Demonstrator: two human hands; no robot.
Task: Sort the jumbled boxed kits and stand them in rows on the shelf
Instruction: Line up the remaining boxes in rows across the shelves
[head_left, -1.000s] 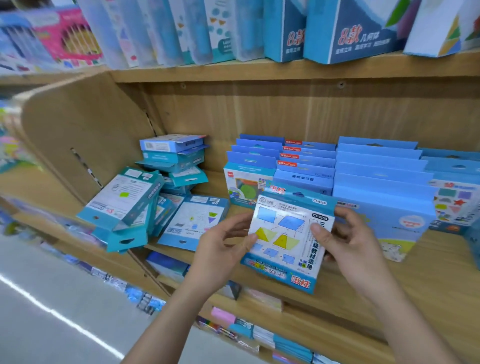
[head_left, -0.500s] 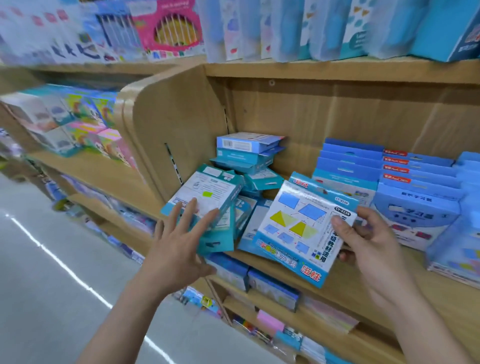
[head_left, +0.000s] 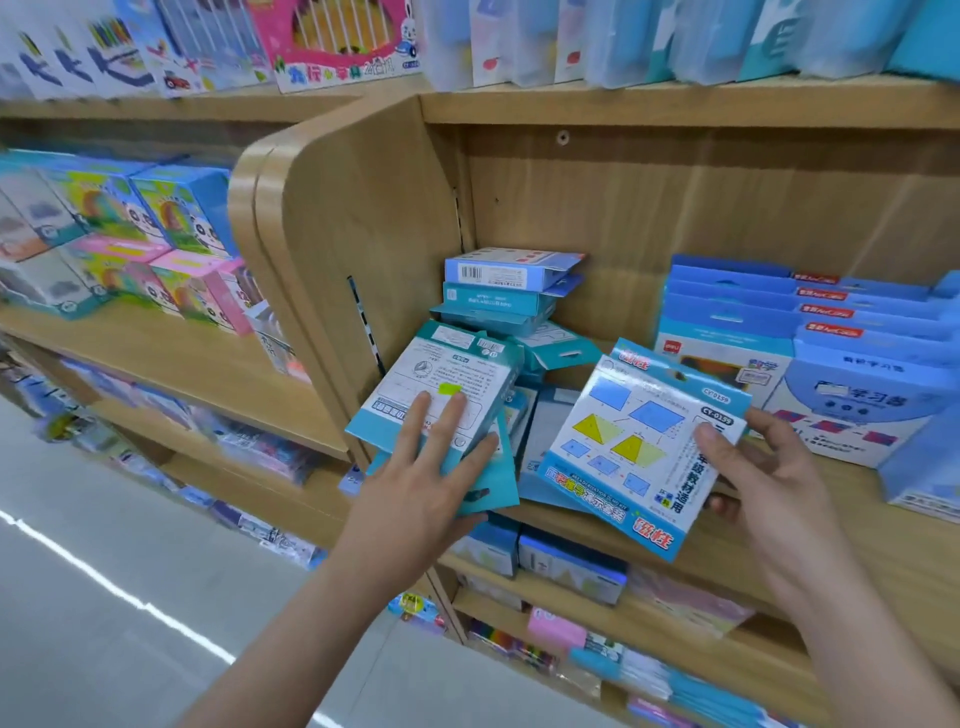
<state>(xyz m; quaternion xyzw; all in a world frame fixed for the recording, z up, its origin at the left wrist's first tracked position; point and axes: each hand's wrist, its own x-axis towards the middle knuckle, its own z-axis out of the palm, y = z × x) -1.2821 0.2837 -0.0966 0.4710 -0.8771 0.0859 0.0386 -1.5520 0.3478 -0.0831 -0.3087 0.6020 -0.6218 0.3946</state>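
My right hand (head_left: 763, 478) holds a flat blue kit box (head_left: 639, 441) printed with blue and yellow shapes, thumb on its front, tilted above the shelf's front edge. My left hand (head_left: 431, 467) lies with straight fingers on a teal kit box (head_left: 441, 384) that leans against the wooden side panel, its back label facing me. Behind it, a jumbled pile of teal and blue kit boxes (head_left: 504, 296) is stacked flat in the shelf's left corner. Rows of blue kit boxes (head_left: 769, 332) stand upright to the right.
The wooden shelf board (head_left: 857, 530) shows bare wood in front of the standing rows. A rounded wooden side panel (head_left: 343, 228) closes the bay on the left. More boxed goods fill the shelf above, the shelves below and the neighbouring bay at left.
My left hand let go of the shapes box and moved left onto the leaning teal box. My right hand alone now holds the shapes box. My view swung left.
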